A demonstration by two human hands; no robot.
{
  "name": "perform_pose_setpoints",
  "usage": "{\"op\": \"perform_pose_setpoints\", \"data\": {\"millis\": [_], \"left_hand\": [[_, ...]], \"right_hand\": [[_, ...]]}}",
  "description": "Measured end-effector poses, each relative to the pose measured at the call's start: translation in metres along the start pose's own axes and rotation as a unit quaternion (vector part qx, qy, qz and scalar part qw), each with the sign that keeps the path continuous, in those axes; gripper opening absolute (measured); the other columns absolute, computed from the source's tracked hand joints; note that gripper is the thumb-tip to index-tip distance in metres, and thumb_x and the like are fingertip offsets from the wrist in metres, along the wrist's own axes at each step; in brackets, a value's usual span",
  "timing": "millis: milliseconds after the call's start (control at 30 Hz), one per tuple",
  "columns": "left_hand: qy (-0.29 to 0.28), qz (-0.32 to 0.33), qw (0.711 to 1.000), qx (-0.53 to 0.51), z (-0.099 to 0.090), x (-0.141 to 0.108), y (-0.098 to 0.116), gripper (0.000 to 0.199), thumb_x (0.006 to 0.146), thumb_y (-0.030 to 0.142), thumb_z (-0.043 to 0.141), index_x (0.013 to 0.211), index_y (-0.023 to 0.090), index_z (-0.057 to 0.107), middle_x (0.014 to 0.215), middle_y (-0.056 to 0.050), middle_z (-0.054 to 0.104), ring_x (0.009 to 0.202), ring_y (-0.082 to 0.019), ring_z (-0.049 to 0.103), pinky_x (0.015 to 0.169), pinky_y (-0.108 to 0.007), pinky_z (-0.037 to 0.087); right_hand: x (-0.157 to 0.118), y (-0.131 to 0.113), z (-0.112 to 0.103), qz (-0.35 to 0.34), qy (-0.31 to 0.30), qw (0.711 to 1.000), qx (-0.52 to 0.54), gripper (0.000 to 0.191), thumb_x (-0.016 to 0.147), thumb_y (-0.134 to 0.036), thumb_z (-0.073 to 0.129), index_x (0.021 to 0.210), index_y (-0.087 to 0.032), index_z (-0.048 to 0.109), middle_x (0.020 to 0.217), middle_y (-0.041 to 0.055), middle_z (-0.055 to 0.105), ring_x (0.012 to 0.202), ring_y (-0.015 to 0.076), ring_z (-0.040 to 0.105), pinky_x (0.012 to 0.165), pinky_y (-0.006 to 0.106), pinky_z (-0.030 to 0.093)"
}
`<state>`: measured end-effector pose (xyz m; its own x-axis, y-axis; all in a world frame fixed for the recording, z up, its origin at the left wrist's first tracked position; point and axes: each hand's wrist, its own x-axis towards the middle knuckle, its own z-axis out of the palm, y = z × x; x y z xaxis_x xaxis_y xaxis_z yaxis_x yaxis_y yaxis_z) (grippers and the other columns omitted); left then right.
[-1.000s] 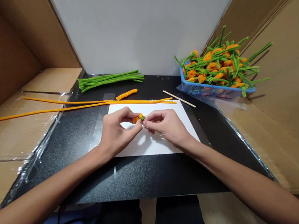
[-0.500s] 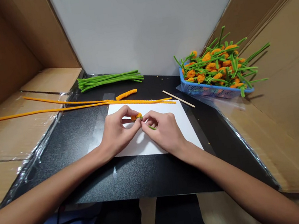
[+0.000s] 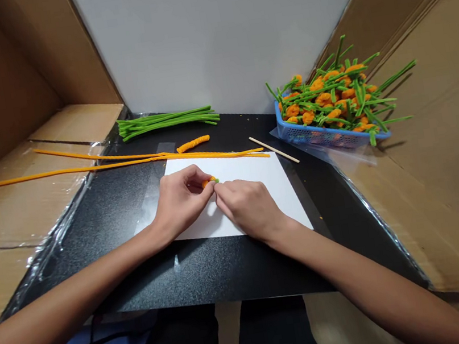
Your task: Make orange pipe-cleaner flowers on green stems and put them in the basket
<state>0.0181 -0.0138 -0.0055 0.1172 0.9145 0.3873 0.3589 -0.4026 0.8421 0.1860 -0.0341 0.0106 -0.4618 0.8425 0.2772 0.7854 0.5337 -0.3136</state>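
Pinching a small orange piece (image 3: 207,182) between thumb and fingers: left hand (image 3: 182,199), head view. Its green end shows at the fingertips, next to the right hand. Piece sits between the two hands, over the white sheet (image 3: 276,194).

Right hand (image 3: 249,203) closed, fingers curled under, thumb side up against the left fingertips by that green end. Can't tell what's inside the curl, hidden.

Beyond left hand: long orange strands (image 3: 124,160), running out past it to the left and across the sheet's far edge toward the right. Ribbed orange coil (image 3: 193,143) just past those, green stem bundle (image 3: 168,122) farther out.

Beyond right hand: thin pale stick (image 3: 273,150), angled on the black tabletop (image 3: 328,197). Farther out and right of it, blue basket (image 3: 323,138) heaped with orange-and-green pieces (image 3: 324,99), clear plastic (image 3: 350,155) showing under it.
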Motion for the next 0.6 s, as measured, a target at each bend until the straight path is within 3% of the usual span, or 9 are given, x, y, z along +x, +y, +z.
{"op": "perform_pose_setpoints", "data": {"millis": [133, 300, 433, 500, 600], "left_hand": [[-0.028, 0.019, 0.999, 0.033, -0.007, 0.009, -0.007, 0.014, 0.083, 0.03, 0.07, 0.083, 0.017, 0.074, 0.083, -0.006, 0.078, 0.072, -0.018, 0.072, 0.066, -0.029, 0.061], [-0.049, 0.038, 0.996, 0.058, -0.01, 0.013, -0.008, 0.02, 0.087, 0.035, 0.069, 0.088, 0.017, 0.076, 0.08, -0.005, 0.076, 0.07, -0.017, 0.07, 0.062, -0.027, 0.06], [-0.072, 0.069, 0.994, 0.047, -0.009, 0.011, -0.005, 0.024, 0.09, 0.039, 0.067, 0.093, 0.018, 0.076, 0.084, -0.006, 0.076, 0.074, -0.016, 0.069, 0.063, -0.026, 0.06], [-0.088, 0.093, 0.991, 0.025, -0.009, 0.01, -0.007, 0.027, 0.089, 0.04, 0.069, 0.103, 0.017, 0.075, 0.096, -0.007, 0.075, 0.082, -0.016, 0.069, 0.067, -0.026, 0.062], [-0.117, 0.145, 0.982, 0.003, -0.009, 0.011, -0.011, 0.035, 0.089, 0.036, 0.07, 0.118, 0.018, 0.069, 0.112, -0.009, 0.07, 0.096, -0.016, 0.068, 0.079, -0.026, 0.064]], "right_hand": [[0.006, 0.017, -0.006, 0.1, 0.012, 0.982, 0.158, 0.013, 0.09, -0.025, 0.063, 0.091, -0.019, 0.075, 0.072, 0.0034, 0.072, 0.066, 0.0172, 0.063, 0.069, 0.03, 0.043], [0.007, 0.024, -0.008, 0.07, 0.008, 0.992, 0.104, 0.018, 0.09, -0.032, 0.066, 0.099, -0.02, 0.076, 0.073, 0.0036, 0.073, 0.064, 0.0173, 0.062, 0.069, 0.031, 0.041], [0.006, 0.019, -0.007, 0.073, -0.002, 0.991, 0.113, 0.017, 0.091, -0.024, 0.06, 0.094, -0.02, 0.076, 0.07, 0.0029, 0.072, 0.061, 0.0157, 0.061, 0.067, 0.03, 0.041], [0.007, 0.019, -0.008, 0.098, -0.009, 0.976, 0.192, 0.019, 0.092, -0.022, 0.055, 0.085, -0.018, 0.073, 0.066, 0.0022, 0.07, 0.057, 0.0141, 0.061, 0.064, 0.029, 0.043], [0.009, 0.022, -0.009, 0.136, -0.034, 0.929, 0.343, 0.025, 0.093, -0.029, 0.053, 0.075, -0.018, 0.065, 0.061, 0.0009, 0.067, 0.049, 0.0117, 0.06, 0.057, 0.026, 0.046]]}}
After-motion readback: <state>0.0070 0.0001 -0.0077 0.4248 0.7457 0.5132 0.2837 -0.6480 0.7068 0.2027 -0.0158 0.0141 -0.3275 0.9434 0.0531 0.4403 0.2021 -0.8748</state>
